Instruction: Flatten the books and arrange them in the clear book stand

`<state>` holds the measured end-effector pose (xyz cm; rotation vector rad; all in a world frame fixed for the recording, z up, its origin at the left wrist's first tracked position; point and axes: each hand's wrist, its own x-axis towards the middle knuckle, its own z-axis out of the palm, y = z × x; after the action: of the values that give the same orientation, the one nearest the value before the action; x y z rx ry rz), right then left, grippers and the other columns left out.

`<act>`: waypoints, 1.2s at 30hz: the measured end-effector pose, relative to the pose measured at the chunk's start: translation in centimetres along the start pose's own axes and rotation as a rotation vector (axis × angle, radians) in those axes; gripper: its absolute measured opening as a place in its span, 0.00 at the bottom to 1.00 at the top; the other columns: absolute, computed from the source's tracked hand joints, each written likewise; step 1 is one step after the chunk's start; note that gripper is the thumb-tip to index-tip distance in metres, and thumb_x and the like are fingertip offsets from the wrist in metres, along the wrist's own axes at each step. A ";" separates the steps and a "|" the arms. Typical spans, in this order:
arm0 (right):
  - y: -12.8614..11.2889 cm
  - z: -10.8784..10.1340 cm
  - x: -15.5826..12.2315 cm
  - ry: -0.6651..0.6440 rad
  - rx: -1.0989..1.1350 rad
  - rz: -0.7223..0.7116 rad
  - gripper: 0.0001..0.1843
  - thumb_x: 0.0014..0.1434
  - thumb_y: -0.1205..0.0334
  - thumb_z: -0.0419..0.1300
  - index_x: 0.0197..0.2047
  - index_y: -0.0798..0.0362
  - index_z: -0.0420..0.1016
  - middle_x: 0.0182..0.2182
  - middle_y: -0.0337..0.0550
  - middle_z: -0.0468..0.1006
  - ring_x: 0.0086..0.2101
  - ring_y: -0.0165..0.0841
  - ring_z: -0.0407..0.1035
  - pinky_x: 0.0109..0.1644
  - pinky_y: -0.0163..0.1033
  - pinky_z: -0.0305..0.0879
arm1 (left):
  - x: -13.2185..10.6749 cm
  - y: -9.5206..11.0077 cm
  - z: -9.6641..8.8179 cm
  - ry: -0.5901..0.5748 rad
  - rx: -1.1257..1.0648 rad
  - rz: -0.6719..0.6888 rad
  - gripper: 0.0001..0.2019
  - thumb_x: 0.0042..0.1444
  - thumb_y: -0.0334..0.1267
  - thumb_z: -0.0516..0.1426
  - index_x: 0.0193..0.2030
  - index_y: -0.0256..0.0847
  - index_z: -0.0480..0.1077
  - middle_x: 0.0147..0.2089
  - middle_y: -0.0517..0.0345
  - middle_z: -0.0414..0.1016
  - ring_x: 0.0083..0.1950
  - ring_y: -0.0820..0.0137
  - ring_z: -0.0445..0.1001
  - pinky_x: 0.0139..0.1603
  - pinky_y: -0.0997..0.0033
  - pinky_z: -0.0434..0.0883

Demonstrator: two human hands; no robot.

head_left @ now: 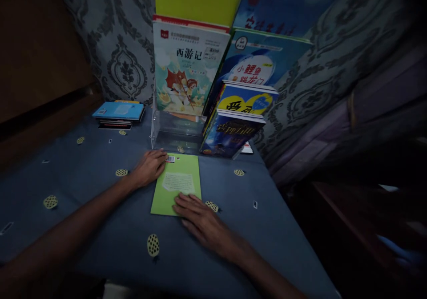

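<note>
A thin light-green book point(180, 185) lies flat on the table, with a barcode and a pale block of small print facing up. My left hand point(151, 167) rests at its upper left edge, fingers stretched forward beside the barcode and the thumb hidden. Over the lower right part of the cover lies my right hand point(202, 221), its fingers spread and flat. Just beyond the book stands a clear acrylic rack point(175, 139) with several books in tiers, among them a pale storybook point(187, 67) and a dark blue book point(233, 134) in front.
A small stack of books with a blue one point(118, 111) on top sits at the back left. The blue tablecloth point(100, 245) has a pineapple print. Patterned wallpaper point(126, 63) rises behind, and a tied curtain point(307, 147) hangs at the right, past the table's edge.
</note>
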<state>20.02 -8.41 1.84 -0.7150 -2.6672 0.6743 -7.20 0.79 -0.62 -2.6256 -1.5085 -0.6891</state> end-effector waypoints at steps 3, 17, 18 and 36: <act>1.0 0.0 -0.7 0.105 0.037 0.064 0.21 0.70 0.64 0.51 0.64 0.47 0.68 0.63 0.46 0.70 0.65 0.37 0.60 0.70 0.52 0.56 | 0.5 1.3 -0.3 -0.023 0.052 0.015 0.17 0.64 0.33 0.49 0.54 0.37 0.73 0.56 0.44 0.76 0.65 0.55 0.68 0.62 0.51 0.66; 1.4 -0.7 -0.8 0.429 0.358 0.210 0.17 0.68 0.57 0.51 0.48 0.52 0.80 0.44 0.47 0.83 0.45 0.36 0.76 0.52 0.42 0.71 | 5.4 8.7 1.8 -0.292 -0.072 0.216 0.20 0.66 0.33 0.48 0.62 0.35 0.67 0.67 0.43 0.66 0.70 0.57 0.62 0.68 0.49 0.59; 1.4 -0.7 -0.8 0.473 0.359 0.231 0.17 0.68 0.57 0.51 0.45 0.53 0.80 0.40 0.45 0.83 0.41 0.35 0.76 0.47 0.39 0.72 | 4.7 9.2 1.7 -0.312 -0.093 0.228 0.20 0.68 0.35 0.47 0.63 0.35 0.66 0.68 0.43 0.65 0.71 0.58 0.59 0.69 0.48 0.57; 2.9 0.5 -0.6 0.424 0.106 0.154 0.21 0.70 0.54 0.48 0.58 0.51 0.74 0.56 0.51 0.77 0.61 0.41 0.66 0.65 0.55 0.62 | -4.5 14.4 -3.3 -0.391 -0.487 0.343 0.22 0.68 0.37 0.51 0.68 0.50 0.61 0.67 0.57 0.68 0.69 0.64 0.64 0.71 0.61 0.60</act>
<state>21.42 -6.70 -0.15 -0.9242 -2.1931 0.6158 1.56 -11.28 3.27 -3.4397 -0.9851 -0.5935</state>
